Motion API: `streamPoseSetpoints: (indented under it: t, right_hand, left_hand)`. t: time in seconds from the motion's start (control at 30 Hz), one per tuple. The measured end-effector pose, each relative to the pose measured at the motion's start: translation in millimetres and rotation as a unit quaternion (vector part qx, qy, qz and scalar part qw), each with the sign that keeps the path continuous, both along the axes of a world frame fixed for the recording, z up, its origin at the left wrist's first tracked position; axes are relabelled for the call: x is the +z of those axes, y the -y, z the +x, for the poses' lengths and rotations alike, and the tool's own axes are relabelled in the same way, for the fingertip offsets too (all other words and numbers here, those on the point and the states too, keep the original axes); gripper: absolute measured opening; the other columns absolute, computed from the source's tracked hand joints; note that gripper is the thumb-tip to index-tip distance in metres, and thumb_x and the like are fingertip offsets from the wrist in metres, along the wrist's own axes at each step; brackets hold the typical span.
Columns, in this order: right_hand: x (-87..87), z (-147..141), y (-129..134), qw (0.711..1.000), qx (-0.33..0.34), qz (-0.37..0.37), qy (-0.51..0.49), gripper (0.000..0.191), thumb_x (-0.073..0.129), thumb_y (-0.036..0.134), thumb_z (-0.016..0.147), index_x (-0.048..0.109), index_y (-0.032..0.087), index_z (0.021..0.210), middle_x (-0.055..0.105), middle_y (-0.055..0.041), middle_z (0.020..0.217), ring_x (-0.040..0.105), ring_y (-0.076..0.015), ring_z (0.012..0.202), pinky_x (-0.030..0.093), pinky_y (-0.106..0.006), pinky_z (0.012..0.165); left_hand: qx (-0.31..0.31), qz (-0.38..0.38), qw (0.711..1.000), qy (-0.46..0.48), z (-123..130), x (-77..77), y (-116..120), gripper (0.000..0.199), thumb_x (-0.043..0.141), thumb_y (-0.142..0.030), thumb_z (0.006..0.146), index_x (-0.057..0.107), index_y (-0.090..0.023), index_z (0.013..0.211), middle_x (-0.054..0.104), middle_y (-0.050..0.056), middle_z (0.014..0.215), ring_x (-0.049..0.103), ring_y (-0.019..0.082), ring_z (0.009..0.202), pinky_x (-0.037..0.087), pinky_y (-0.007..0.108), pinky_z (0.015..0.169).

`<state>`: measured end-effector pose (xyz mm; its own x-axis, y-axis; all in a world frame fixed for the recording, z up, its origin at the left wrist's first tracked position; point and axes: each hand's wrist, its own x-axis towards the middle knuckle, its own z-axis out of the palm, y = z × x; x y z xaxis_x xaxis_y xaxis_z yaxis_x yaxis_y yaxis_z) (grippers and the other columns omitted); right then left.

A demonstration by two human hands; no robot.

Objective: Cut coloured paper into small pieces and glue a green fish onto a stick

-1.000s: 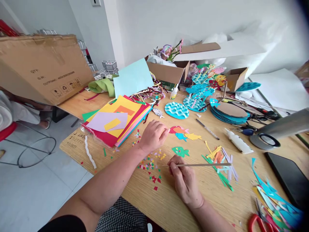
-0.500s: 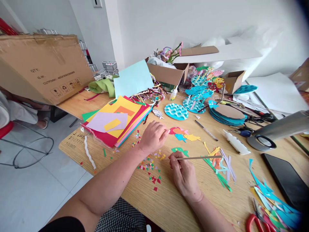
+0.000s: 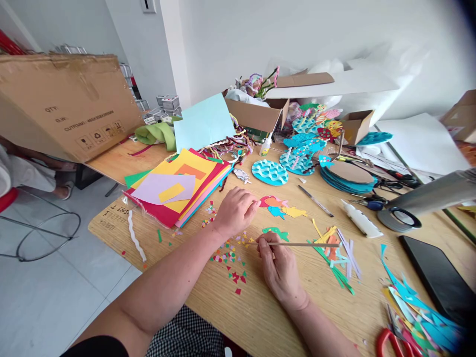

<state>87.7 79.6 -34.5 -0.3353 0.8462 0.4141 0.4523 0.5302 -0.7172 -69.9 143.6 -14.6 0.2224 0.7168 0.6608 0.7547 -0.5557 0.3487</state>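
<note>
In my right hand (image 3: 278, 270) a thin wooden stick (image 3: 305, 244) is pinched between thumb and fingers, its long end pointing right and its short tip to the left. My left hand (image 3: 238, 210) is closed, thumb against the curled fingers, and whatever it may hold is hidden. Just right of it lie overlapping paper fish (image 3: 277, 211) in red, orange, blue and yellow. A green paper fish (image 3: 275, 233) rests behind my right hand, partly covered by it. Small paper confetti (image 3: 226, 254) is scattered below my left hand.
Coloured paper sheets (image 3: 163, 186) are stacked at left. Paper strips (image 3: 336, 253), a pen (image 3: 316, 201), a glue bottle (image 3: 362, 219), a phone (image 3: 433, 275) and red-handled scissors (image 3: 390, 342) lie at right. Blue wavy discs (image 3: 269, 172) and cardboard boxes (image 3: 253, 114) stand behind.
My right hand has shifted very slightly left with the stick, whose far end now dips a little. My left hand stays closed in nearly the same spot. The view has moved slightly.
</note>
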Motion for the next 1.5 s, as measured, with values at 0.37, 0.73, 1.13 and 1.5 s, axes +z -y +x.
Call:
streamPoseSetpoints:
  t: [0.37,0.73,1.13,1.5]
  right_hand:
    - [-2.5,-0.2,-0.3,0.999,-0.01,-0.027,-0.022,0.021,0.037,0.025,0.095,0.051,0.02,0.08,0.054,-0.0012,0.07,0.052,-0.014,0.061,0.041,-0.027,0.057]
    - [0.5,-0.6,-2.3,0.999,-0.001,-0.04,-0.02,0.023,0.037,0.028,0.095,0.053,0.019,0.08,0.056,-0.0027,0.071,0.053,-0.0148,0.063,0.042,-0.027,0.059]
    - [1.1,-7.5,-6.8,0.999,0.009,-0.043,0.021,0.021,0.036,0.026,0.094,0.048,0.02,0.078,0.054,-0.0015,0.068,0.051,-0.0151,0.06,0.039,-0.027,0.058]
    - [3.2,18.5,-8.1,0.987,-0.079,-0.073,-0.12,0.025,0.039,0.033,0.095,0.051,0.02,0.077,0.053,0.0015,0.064,0.052,-0.0113,0.053,0.042,-0.022,0.049]
  left_hand:
    - [0.001,-0.002,1.0,0.002,0.4,0.1,0.3,0.021,0.039,-0.025,0.093,0.055,-0.019,0.081,0.064,0.005,0.081,0.054,0.019,0.081,0.044,0.035,0.077]
    - [-0.002,-0.011,1.0,-0.004,1.5,0.1,0.8,0.023,0.039,-0.025,0.094,0.056,-0.018,0.081,0.064,0.005,0.081,0.054,0.019,0.082,0.043,0.034,0.078]
    - [-0.004,-0.022,1.0,-0.005,2.2,-0.2,1.3,0.023,0.039,-0.025,0.094,0.057,-0.017,0.083,0.063,0.005,0.082,0.054,0.018,0.083,0.043,0.033,0.079]
    - [0.001,-0.036,0.999,-0.005,0.8,1.7,2.7,0.022,0.039,-0.024,0.094,0.058,-0.017,0.083,0.063,0.005,0.082,0.053,0.019,0.083,0.044,0.033,0.079]
